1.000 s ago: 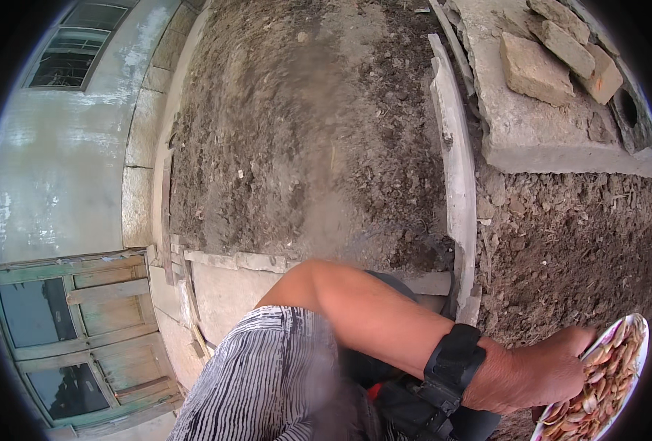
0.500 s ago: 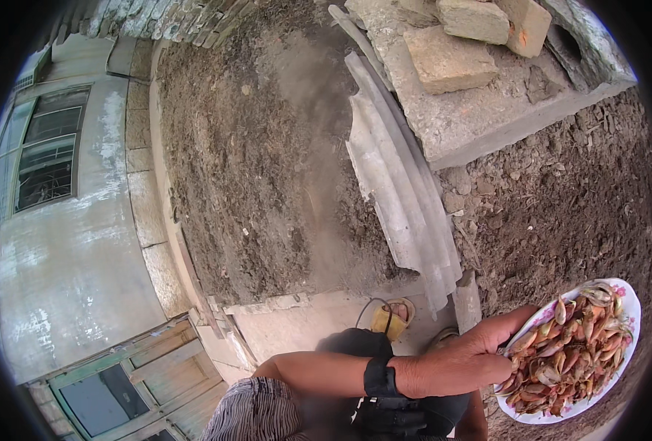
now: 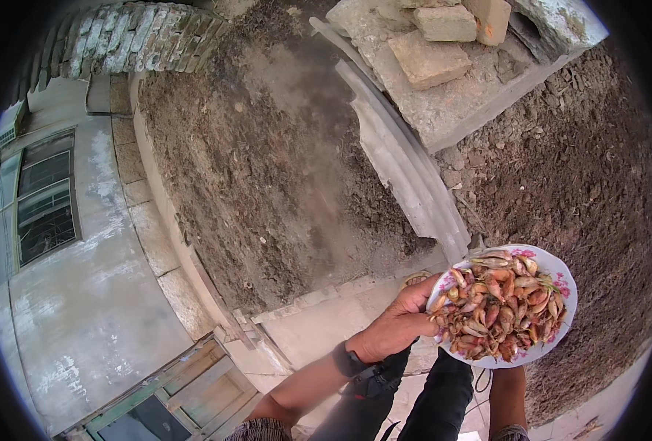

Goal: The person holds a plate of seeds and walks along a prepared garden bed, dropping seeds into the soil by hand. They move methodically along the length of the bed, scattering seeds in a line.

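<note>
Plate [image 3: 569, 305] (head view): white, pink flower pattern at the edge, held up in front of the person over the border of paving and soil; roughly level as far as the angle shows.
Bulbs [image 3: 499, 305]: reddish-brown, small, heaped loose across most of the plate.
Left hand [image 3: 399, 320]: fingers closed on the plate's left edge, gap no wider than the rim; parts beneath hidden.
Right hand: hidden behind the plate's near side, right forearm [image 3: 507, 400] leading up to it; finger state cannot be told.
Handling (judged): plate stiff, fairly light even loaded; material unclear, so possibly breakable. Bulbs light, dry-skinned, likely to roll off if tipped.
Hold (judged): opposite rims, or rim plus a palm underneath; keep level.
Ground: dark crumbly soil [image 3: 252, 162], pale paving [image 3: 326, 331] nearer the person.
Divider: grey corrugated sheet [image 3: 407, 173], beside a concrete slab [image 3: 451, 117] bearing bricks [image 3: 429, 62].
House side: weathered wall [image 3: 98, 294], barred window [image 3: 47, 198], greenish wooden door [image 3: 205, 393] at lower left.
</note>
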The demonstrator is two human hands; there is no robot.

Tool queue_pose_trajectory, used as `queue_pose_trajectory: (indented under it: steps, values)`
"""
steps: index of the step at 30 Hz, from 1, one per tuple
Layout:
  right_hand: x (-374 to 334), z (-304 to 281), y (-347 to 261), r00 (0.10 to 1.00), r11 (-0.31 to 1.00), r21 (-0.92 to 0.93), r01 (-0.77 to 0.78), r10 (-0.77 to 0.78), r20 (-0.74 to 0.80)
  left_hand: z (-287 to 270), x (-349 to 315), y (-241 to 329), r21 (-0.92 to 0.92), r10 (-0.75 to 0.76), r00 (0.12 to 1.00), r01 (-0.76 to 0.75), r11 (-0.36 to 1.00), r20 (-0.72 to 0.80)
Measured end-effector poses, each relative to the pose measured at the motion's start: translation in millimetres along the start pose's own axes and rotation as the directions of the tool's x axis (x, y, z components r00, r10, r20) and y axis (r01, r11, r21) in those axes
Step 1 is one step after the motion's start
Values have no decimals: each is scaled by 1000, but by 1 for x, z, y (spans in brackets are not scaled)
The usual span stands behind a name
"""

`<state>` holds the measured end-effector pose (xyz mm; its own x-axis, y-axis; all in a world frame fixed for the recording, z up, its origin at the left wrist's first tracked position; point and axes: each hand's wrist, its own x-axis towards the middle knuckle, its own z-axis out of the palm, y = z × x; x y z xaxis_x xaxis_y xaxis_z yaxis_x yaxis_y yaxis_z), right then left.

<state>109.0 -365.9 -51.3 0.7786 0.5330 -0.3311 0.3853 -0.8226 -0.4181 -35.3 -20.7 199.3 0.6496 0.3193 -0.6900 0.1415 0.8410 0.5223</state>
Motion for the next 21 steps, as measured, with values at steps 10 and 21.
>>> queue_pose_trajectory:
  steps: [10, 21]
  values:
    - [-89, -107, 124, 856, 981, -76, -177, 191, 481, -37, -197, 61, -82, -56, 974, 39, 996, -218]
    - [-152, -350, 12, 629, 729, 185, -659, 400, 666, 47, -434, 45, -425, 75, 828, -361, 830, -556]
